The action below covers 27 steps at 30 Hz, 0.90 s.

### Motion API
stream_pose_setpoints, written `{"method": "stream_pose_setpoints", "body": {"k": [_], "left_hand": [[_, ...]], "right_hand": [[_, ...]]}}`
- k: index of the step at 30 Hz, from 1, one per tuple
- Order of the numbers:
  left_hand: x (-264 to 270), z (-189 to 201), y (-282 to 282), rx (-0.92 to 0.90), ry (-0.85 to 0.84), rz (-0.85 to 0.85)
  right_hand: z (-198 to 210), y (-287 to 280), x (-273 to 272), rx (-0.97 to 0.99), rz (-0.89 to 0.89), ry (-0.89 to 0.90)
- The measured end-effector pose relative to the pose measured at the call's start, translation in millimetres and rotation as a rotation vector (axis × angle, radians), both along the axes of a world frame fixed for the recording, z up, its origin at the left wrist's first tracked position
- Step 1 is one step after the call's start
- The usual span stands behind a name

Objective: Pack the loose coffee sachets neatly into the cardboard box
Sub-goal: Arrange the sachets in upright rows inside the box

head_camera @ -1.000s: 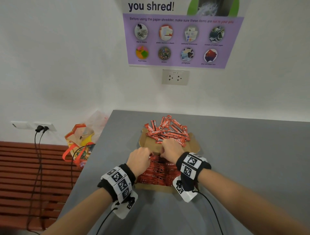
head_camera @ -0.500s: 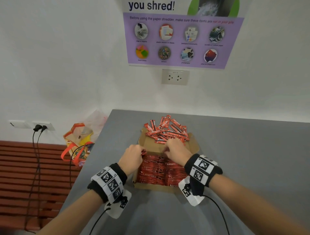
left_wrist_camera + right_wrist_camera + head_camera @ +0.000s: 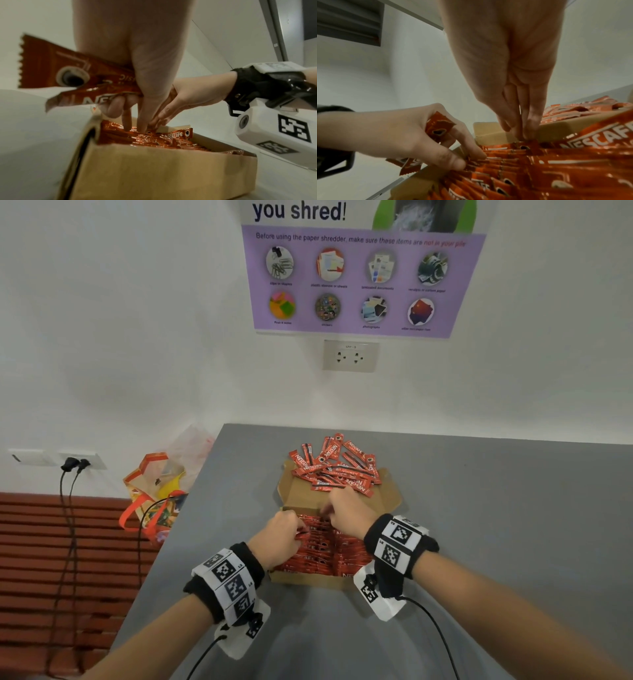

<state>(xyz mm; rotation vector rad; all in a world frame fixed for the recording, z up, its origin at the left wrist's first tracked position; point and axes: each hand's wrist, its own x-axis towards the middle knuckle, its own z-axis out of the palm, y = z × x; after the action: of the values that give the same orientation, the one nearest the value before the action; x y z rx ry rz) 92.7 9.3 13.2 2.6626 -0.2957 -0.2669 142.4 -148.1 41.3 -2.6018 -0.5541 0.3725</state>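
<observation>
An open cardboard box [image 3: 308, 581] sits on the grey table, filled with rows of red coffee sachets [image 3: 329, 556] standing on edge. More loose sachets [image 3: 335, 470] lie heaped on its back flap [image 3: 388, 498] and on the table behind it. My left hand [image 3: 283, 530] grips a few sachets [image 3: 68, 73] in its curled fingers. Its index and middle fingertips [image 3: 137, 128] poke down into the packed rows at the box's left side. My right hand [image 3: 518, 129] holds nothing; its straight fingers press on sachet tops [image 3: 527, 146] at the far end.
The grey table [image 3: 496, 542] extends to the right and toward me. Beside its left edge stand a bag with orange handles [image 3: 154, 498] and a slatted wooden bench [image 3: 34, 542]. Black cables [image 3: 68, 508] hang from a wall socket. The white wall is close behind the box.
Both hands stay at the far end of the box. The left hand slid to the box's left edge, then back a little; the right hand shifted slightly along the row.
</observation>
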Motion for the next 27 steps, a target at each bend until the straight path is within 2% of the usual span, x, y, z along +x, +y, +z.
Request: {"method": "stream_pose_setpoints", "body": {"k": [4,10,13,17,20,23,27], "left_hand": [[0.3,-2.4,-3.2,0.049,0.029,-0.033],[0.7,4.6,1.8,-0.021,-0.058,0.001],[-4.8,1.5,1.7,0.022,-0.029,-0.031],[-7.6,5.4,-4.8,0.02,-0.057,0.001],[-8.9,10.0,-9.2,0.055,-0.091,0.01],[-9.3,8.9,-9.7,0.048,-0.109,0.009],[-9.3,9.6,-7.8,-0.093,-0.159,0.1]], "right_hand": [[0.7,0.7,1.1,-0.017,0.012,0.021],[20.8,-10.8,-9.8,0.048,0.041,0.01],[20.8,-25.5,-23.8,-0.05,0.107,0.058],[22.1,-47.8,-23.6,-0.14,-0.006,0.074],[16.9,-53.9,-27.1,-0.186,-0.024,0.1],[9.4,-58.2,-31.2,-0.149,-0.033,0.097],[9.9,-63.6,-31.8,-0.051,-0.075,0.08]]}}
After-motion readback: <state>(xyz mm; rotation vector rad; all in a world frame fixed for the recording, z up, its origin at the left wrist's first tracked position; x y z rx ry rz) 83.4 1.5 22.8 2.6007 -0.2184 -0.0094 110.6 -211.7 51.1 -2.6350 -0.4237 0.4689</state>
